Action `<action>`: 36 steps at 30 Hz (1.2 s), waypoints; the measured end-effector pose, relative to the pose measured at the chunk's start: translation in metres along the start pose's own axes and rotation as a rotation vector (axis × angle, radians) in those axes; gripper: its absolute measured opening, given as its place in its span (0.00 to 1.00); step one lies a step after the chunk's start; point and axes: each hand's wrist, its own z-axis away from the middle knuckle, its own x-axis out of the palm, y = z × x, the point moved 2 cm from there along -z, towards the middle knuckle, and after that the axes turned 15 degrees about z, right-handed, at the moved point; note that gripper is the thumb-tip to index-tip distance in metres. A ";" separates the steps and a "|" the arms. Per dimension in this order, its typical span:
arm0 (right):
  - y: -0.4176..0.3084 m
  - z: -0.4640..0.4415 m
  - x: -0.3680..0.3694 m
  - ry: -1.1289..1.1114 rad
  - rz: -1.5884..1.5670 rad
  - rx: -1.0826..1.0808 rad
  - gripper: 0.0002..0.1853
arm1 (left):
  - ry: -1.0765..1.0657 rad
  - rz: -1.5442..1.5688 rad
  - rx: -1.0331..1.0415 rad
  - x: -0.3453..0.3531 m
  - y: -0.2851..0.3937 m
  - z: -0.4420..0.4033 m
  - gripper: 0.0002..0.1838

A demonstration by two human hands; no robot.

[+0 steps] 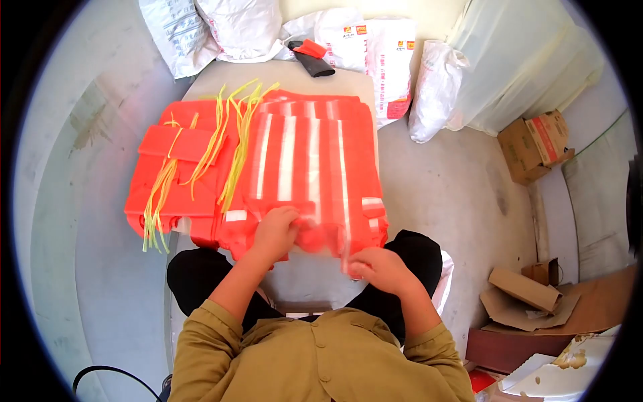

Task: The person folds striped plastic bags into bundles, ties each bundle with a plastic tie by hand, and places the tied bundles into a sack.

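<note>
An orange-red vest [328, 154] with pale reflective stripes lies on a pile of similar fabric in front of me, its near edge crumpled and partly blurred. My left hand [276, 233] is closed on the fabric near the middle of that edge. At the right, my right hand [378, 266] pinches the near edge beside a pale stripe. Folded orange-red pieces [175, 144] are stacked on the left, with loose bundles of yellow strips [234, 151] across them. What lies beneath my left fingers is hidden.
Stuffed white sacks [241, 27] line the back, and another white sack [435, 90] stands at the right. A black-and-red object [313, 59] lies behind the pile on a pale surface [268, 72]. Cardboard boxes [536, 147] and flattened cardboard [529, 301] are on the right floor.
</note>
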 end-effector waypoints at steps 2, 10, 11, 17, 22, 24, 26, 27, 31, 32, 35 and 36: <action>0.012 -0.001 -0.004 0.069 -0.133 0.192 0.13 | -0.013 -0.010 -0.054 -0.003 0.006 -0.004 0.05; 0.089 -0.072 0.052 0.456 -0.549 0.178 0.24 | -0.007 0.051 -0.342 -0.009 0.017 -0.015 0.08; 0.088 -0.081 0.053 0.455 -0.568 0.193 0.25 | -0.010 0.055 -0.367 -0.009 0.017 -0.016 0.08; 0.084 -0.123 0.052 0.461 -0.616 0.238 0.28 | 0.012 0.105 -0.381 -0.010 0.014 -0.017 0.08; 0.067 -0.126 0.035 0.559 -0.603 0.281 0.27 | 0.027 0.096 -0.405 -0.010 0.010 -0.017 0.09; 0.069 -0.129 0.039 0.639 -0.600 0.263 0.29 | 0.023 0.105 -0.398 -0.011 0.010 -0.017 0.09; 0.063 -0.116 0.042 0.498 -0.699 0.316 0.32 | 0.009 0.126 -0.382 -0.013 0.015 -0.017 0.09; 0.054 -0.104 0.036 0.427 -0.746 0.340 0.34 | 0.011 0.115 -0.373 -0.012 0.014 -0.016 0.09; 0.028 -0.053 0.046 0.345 -0.784 0.243 0.40 | -0.003 -0.006 -0.287 -0.009 0.020 -0.010 0.08; 0.044 -0.047 0.065 0.340 -0.815 0.176 0.41 | -0.010 -0.058 -0.255 -0.008 0.023 -0.008 0.08; 0.056 -0.020 0.084 0.361 -0.843 0.161 0.40 | 0.021 -0.072 -0.047 0.001 0.013 0.003 0.05; 0.055 -0.014 0.085 0.374 -0.841 0.185 0.39 | 0.015 -0.083 -0.036 0.002 0.014 0.005 0.04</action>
